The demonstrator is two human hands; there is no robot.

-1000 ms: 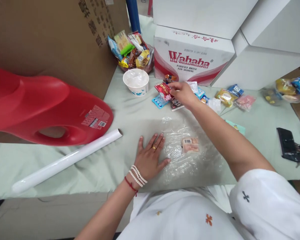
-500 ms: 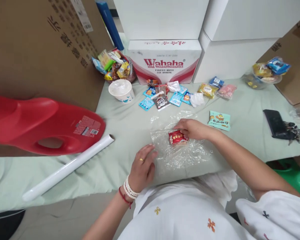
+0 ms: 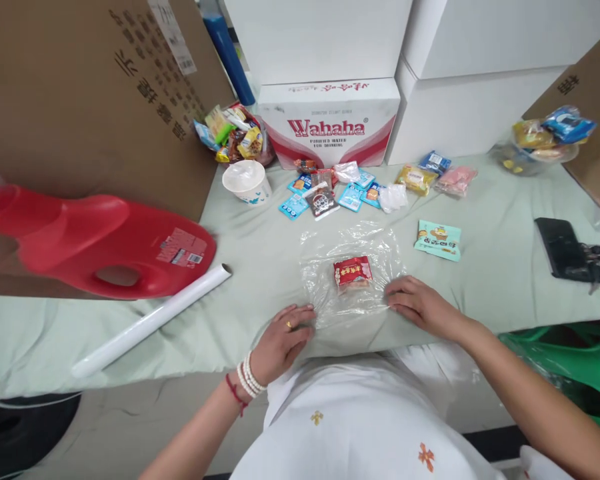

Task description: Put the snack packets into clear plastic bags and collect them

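Hands (image 3: 283, 337) (image 3: 419, 307), half-curled, grip unclear, seemingly steady clear crinkled plastic film (image 3: 321, 270) beneath a red rectangular packet (image 3: 353, 271); lifting edges would need pinching.

Two packets (image 3: 353, 272) on one clear sheet (image 3: 320, 250); one red jug (image 3: 70, 233) at nine o'clock, one Wahaha carton (image 3: 330, 141) at twelve.
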